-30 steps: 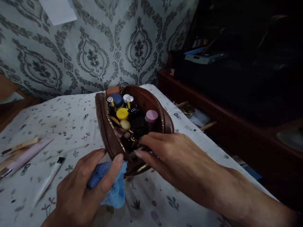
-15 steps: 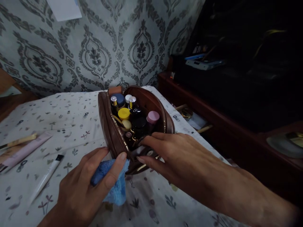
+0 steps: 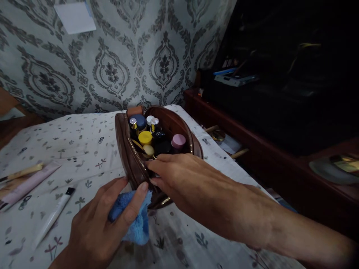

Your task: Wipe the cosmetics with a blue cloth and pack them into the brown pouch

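A brown zippered makeup bag (image 3: 123, 145) stands unzipped on the patterned cloth. Inside it I see a yellow-lidded jar (image 3: 145, 138), a pink-lidded jar (image 3: 178, 141), a dark blue lid (image 3: 138, 121) and several dark bottles and caps. My left hand (image 3: 98, 216) is closed around a blue microfibre cloth (image 3: 137, 220), its fingertips against the bag's near left side. Over the near end of the opening, my right hand (image 3: 185, 179) dips its bent fingers and thumb inside, close together. Whatever lies between those fingertips is hidden.
Left on the patterned bedcloth (image 3: 92, 157) lie a white tube with a black cap (image 3: 54, 216), a pale pink tube (image 3: 32, 186) and a wooden-handled brush (image 3: 24, 172). A dark red wooden edge (image 3: 224, 119) runs along the right side. Wallpaper rises behind.
My right hand has shifted left across the bag's opening, its fingertips now near the left zipper edge. My left hand keeps its hold on the blue cloth. The view has tilted slightly.
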The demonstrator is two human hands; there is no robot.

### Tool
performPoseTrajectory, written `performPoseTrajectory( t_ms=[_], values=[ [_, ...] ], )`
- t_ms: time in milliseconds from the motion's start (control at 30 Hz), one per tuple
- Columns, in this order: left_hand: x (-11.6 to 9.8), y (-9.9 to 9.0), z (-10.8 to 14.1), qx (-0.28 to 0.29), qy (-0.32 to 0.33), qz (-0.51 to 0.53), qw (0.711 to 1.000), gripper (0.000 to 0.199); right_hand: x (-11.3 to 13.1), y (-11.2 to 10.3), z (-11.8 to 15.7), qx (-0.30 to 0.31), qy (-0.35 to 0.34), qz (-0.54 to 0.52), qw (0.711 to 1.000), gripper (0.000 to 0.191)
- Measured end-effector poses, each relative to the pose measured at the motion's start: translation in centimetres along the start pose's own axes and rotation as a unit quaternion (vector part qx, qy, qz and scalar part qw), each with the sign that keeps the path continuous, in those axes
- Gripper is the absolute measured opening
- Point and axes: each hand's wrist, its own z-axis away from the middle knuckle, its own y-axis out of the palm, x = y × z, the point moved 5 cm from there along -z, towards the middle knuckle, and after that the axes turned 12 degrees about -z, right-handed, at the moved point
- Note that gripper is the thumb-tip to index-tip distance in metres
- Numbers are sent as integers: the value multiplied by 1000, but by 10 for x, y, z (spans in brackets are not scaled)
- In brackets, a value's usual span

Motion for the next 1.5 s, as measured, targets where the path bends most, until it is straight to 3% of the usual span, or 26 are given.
performPoseTrajectory(
  t_ms=[133, 367, 600, 767, 900, 1100, 1333, 1500],
  values=[
    [0, 0, -1, -1, 1, 0, 1000, 57, -1, -8, 3, -7, 3, 8, 1000, 18],
    [0, -3, -4, 1, 4, 8, 1000, 56, -12, -11, 2, -17, -1, 134, 991, 11],
    [-2, -6, -5, 19, -27, 30, 999, 63, -14, -11, -7, 124, 24, 111, 986, 21],
    [-4, -7, -6, 20, -39, 49, 998, 63, -15, -16, -10, 100, 59, 26, 993, 27],
    [-4, -5, -5, 16, -37, 40, 998, 65, -14, -15, -14, 73, 71, -38, 994, 10],
    [-3, -3, -3, -6, -38, 36, 999, 63, -8, -19, -25, 39, 59, -46, 996, 17],
    [-3, -6, -6, -19, -22, 28, 999, 60, -8, -8, -34, 71, 46, 41, 996, 16],
    [-3, -5, -5, -27, -27, 41, 998, 60, -11, -6, -35, 58, 20, -3, 998, 13]
  ],
)
